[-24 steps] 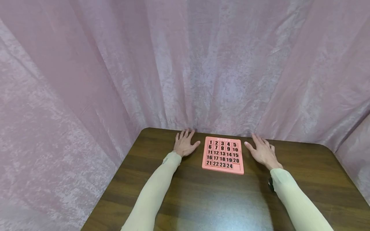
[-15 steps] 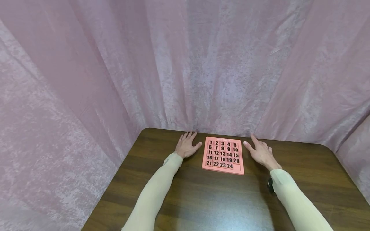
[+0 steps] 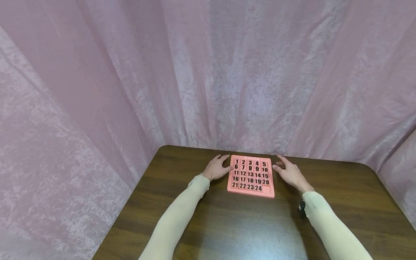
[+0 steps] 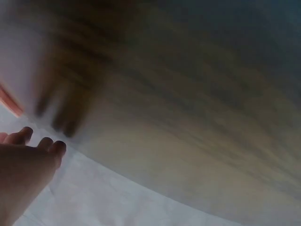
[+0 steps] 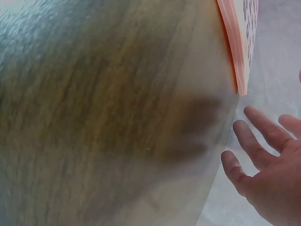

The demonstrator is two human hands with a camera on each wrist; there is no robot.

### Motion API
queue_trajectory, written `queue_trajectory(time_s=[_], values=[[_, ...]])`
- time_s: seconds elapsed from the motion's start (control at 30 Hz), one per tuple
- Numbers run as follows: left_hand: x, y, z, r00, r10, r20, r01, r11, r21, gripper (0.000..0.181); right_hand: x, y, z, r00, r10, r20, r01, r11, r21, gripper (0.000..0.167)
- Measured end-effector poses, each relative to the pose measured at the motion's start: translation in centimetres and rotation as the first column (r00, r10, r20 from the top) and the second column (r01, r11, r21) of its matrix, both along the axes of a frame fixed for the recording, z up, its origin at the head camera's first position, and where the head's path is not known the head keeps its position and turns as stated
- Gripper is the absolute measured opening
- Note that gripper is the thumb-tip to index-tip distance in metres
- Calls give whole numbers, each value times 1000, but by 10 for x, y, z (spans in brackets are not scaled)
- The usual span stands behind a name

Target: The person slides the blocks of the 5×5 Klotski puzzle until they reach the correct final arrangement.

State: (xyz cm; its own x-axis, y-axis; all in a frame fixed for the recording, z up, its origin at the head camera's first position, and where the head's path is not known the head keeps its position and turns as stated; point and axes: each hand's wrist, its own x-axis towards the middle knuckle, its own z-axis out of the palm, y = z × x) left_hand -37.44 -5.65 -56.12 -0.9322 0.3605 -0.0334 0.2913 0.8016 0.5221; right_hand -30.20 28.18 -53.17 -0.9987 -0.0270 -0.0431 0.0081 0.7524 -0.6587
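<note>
The board (image 3: pixel 267 190) lies flat near the far edge of the table (image 3: pixel 240 224), its number tiles (image 3: pixel 250 174) facing the person, presumably so they can be read. The left hand (image 3: pixel 217 169) and right hand (image 3: pixel 291 174) flank it, fingers apart, probably to have both sides within reach. Neither pinches anything; the right thumb is just beside the board, but whether the left thumb touches its edge is hard to tell.
</note>
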Motion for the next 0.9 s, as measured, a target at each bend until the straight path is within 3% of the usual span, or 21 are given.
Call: queue_trajectory(time_s=[0.13, 0.5, 0.73, 0.9], values=[[3, 3, 1, 997, -36, 67, 33, 998, 52, 78, 0, -1, -4, 1000, 12, -17, -12, 1000, -18, 67], [1, 5, 1, 975, -104, 197, 92, 993, 69, 95, -4, -2, -8, 999, 36, 13, -35, 999, -34, 66], [-6, -4, 7, 925, -205, 319, 197, 979, 59, 109, -8, -4, -9, 998, 40, 50, -38, 999, -31, 69], [-11, -11, 12, 894, -302, 330, 319, 948, 3, 123, -13, -7, -9, 997, 61, 50, -61, 998, -5, 66]])
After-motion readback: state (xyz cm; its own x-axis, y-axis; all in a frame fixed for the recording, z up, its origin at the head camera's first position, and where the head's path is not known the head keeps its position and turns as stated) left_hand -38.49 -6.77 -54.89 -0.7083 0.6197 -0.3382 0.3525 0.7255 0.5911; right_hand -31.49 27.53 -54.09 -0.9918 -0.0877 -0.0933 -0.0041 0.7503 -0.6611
